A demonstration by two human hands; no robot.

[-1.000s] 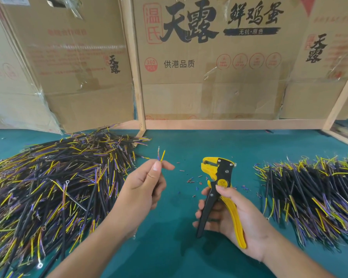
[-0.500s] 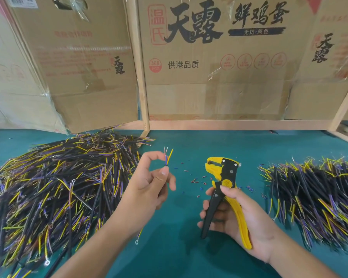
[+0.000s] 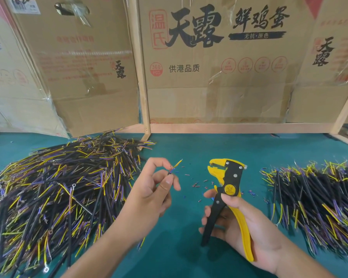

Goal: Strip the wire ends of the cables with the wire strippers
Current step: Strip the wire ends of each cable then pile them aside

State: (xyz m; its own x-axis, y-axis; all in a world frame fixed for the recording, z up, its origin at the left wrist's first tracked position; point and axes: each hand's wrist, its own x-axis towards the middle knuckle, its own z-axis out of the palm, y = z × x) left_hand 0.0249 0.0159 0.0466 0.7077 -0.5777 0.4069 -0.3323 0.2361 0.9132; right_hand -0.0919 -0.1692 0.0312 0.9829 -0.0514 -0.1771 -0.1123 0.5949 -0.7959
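Note:
My left hand (image 3: 151,195) pinches a black cable (image 3: 174,167) near its end, and its yellow and purple wire tips point up and right toward the stripper's jaws. My right hand (image 3: 243,227) grips the handles of the yellow and black wire strippers (image 3: 228,189), held upright with the jaws at the top facing left. A gap of bare mat separates the wire tips from the jaws. The rest of the cable runs down behind my left palm, with a yellow tip showing below the wrist.
A large heap of black cables with yellow and purple ends (image 3: 54,191) covers the left of the green mat (image 3: 189,149). A smaller heap (image 3: 317,199) lies at the right. Bits of stripped insulation (image 3: 199,183) are scattered between my hands. Cardboard panels (image 3: 219,77) in wooden frames wall off the back.
My left hand has shifted its hold on the cable, and the wire tips now lean to the right toward the stripper. My right hand keeps the strippers in about the same place.

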